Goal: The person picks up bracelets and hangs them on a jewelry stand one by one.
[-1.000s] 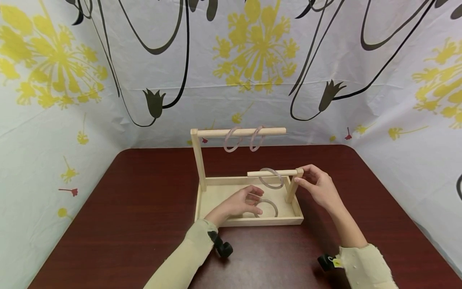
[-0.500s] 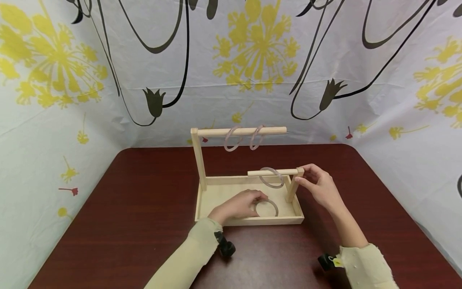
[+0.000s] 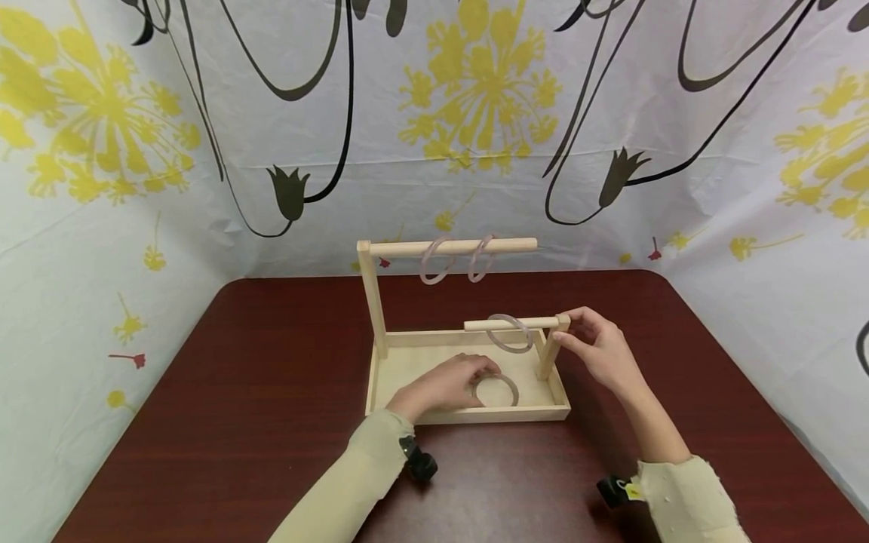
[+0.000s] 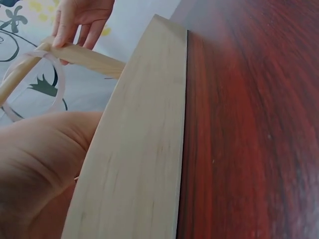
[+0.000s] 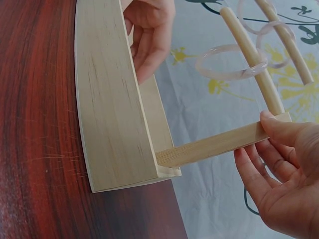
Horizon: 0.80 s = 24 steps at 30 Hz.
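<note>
My left hand (image 3: pixel 444 386) reaches into a shallow wooden tray (image 3: pixel 485 415). Its curled fingers and thumb grip the left side of a greyish translucent bangle (image 3: pixel 516 392); the exact contact is partly hidden behind the fingers. At the right end, my right hand (image 3: pixel 600 351) holds the top of the short wooden post (image 5: pixel 214 144) between thumb and fingers. A pale translucent bangle (image 3: pixel 529 341) hangs on the low rod (image 3: pixel 475 326) fixed to that post. Two pinkish bangles, a left one (image 3: pixel 426 273) and a right one (image 3: pixel 474 273), hang from the taller rod (image 3: pixel 519 246).
A tall post (image 3: pixel 374 302) rises from the tray's left end and carries the upper rod. Underneath is a dark red wooden table (image 3: pixel 271 392). Behind it hangs a white sheet (image 3: pixel 380 173) with yellow and grey flower prints.
My left hand has come down and closed around the bangle in the tray. That bangle has shifted slightly left with the hand. The right hand stays on the short post.
</note>
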Each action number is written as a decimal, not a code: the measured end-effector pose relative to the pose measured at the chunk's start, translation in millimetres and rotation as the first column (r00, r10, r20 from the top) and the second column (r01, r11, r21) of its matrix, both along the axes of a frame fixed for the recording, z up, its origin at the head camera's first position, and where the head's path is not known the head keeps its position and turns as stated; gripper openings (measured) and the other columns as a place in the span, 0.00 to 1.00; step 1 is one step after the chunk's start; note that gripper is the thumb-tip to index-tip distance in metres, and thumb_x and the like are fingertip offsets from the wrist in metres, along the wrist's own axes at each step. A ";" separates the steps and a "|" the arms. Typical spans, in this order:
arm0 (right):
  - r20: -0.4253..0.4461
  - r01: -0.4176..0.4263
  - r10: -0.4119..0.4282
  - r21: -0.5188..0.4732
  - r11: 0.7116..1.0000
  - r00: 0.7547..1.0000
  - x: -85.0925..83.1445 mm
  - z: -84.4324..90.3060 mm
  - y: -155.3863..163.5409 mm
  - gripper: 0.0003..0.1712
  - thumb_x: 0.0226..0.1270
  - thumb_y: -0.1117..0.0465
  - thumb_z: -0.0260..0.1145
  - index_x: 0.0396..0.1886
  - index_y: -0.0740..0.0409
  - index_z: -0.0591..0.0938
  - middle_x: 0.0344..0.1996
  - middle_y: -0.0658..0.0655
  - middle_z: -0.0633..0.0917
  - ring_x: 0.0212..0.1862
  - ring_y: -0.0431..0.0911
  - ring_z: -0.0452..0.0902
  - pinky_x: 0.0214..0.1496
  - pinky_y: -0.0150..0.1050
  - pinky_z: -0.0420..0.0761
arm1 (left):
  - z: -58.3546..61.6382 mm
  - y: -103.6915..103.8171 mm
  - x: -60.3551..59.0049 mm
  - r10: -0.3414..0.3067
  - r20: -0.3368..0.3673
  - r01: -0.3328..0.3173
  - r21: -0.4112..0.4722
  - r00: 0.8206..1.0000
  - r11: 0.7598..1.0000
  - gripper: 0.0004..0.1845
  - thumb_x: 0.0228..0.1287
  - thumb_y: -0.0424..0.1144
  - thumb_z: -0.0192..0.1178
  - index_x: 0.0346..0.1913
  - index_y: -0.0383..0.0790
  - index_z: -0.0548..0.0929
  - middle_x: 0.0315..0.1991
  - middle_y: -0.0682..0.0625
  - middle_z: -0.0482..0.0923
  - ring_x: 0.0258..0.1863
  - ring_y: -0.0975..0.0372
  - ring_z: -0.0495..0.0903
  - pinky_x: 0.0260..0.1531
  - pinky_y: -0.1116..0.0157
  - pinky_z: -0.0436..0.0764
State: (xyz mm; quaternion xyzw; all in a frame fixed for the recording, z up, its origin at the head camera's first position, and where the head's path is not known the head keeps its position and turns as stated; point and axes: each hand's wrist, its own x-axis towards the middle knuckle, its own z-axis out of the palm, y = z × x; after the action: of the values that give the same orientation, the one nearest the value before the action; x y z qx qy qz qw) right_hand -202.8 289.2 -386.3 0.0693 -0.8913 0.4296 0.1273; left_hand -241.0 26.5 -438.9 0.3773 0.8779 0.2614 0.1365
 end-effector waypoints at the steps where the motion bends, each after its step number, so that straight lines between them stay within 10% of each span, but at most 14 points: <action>1: 0.000 -0.001 0.001 -0.001 1.000 1.000 -0.1 0.0 -0.1 0.15 0.67 0.60 0.69 0.50 0.63 0.81 0.46 0.63 0.86 0.40 0.23 0.75 0.40 0.25 0.76 | 0.0 -1.9 0.0 0.005 0.028 -0.006 0.019 1.000 1.000 0.28 0.57 0.38 0.73 0.61 0.45 0.78 0.58 0.51 0.81 0.57 0.62 0.80 0.57 0.70 0.78; 8: -0.007 -0.003 0.003 -0.001 1.000 1.000 -0.4 -0.6 -0.2 0.15 0.67 0.61 0.69 0.49 0.63 0.81 0.46 0.63 0.86 0.40 0.22 0.75 0.40 0.25 0.76 | 1.5 -20.8 -0.2 0.053 0.201 -0.093 0.195 0.978 0.976 0.37 0.55 0.36 0.75 0.68 0.41 0.70 0.62 0.48 0.77 0.60 0.55 0.79 0.60 0.63 0.78; 24: -0.007 0.003 -0.003 0.013 1.000 1.000 0.3 0.0 0.2 0.15 0.67 0.60 0.70 0.50 0.62 0.81 0.46 0.61 0.86 0.41 0.23 0.75 0.41 0.25 0.76 | 1.5 -54.2 -7.0 0.115 0.378 -0.296 0.467 0.919 0.833 0.46 0.59 0.29 0.69 0.75 0.41 0.53 0.66 0.35 0.69 0.61 0.43 0.74 0.61 0.51 0.78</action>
State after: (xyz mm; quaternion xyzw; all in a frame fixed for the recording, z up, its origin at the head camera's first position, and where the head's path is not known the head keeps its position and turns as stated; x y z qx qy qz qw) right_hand -202.5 289.4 -386.3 0.0705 -0.8938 0.4232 0.1307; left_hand -248.0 -27.7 -437.4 0.2521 0.7753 0.5598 0.1480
